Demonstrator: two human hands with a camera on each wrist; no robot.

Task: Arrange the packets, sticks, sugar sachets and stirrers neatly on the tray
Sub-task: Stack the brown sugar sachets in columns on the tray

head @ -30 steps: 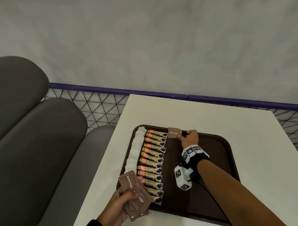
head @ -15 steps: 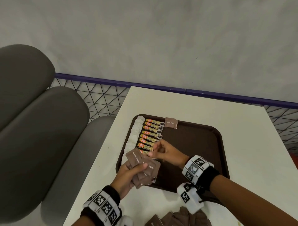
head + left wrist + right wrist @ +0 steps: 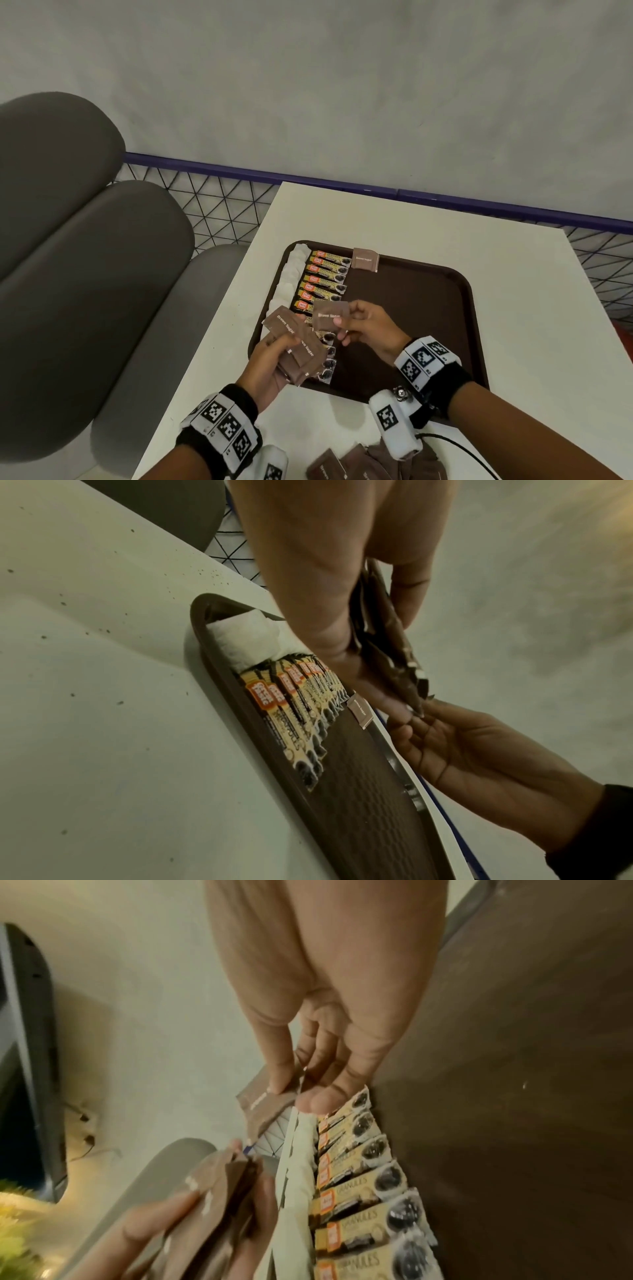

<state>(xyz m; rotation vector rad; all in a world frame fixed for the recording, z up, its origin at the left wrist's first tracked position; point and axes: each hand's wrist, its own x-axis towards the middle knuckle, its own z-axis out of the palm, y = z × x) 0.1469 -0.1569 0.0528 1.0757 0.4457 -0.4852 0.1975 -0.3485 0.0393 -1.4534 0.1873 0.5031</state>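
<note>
A brown tray lies on the white table. Along its left side runs a column of white packets, then a row of yellow coffee sticks. One brown sugar sachet lies at the tray's far edge. My left hand grips a stack of brown sugar sachets over the tray's near-left corner. My right hand pinches a single brown sachet just right of that stack, above the sticks. The right wrist view shows that pinched sachet between thumb and fingers.
More brown sachets lie loose on the table at the near edge. A grey padded seat stands left of the table, with a purple rail and wire mesh behind. The tray's right half is bare.
My right hand left one sachet at the tray's far edge, came back to the left hand's stack and took a single sachet from it. The left hand rose a little.
</note>
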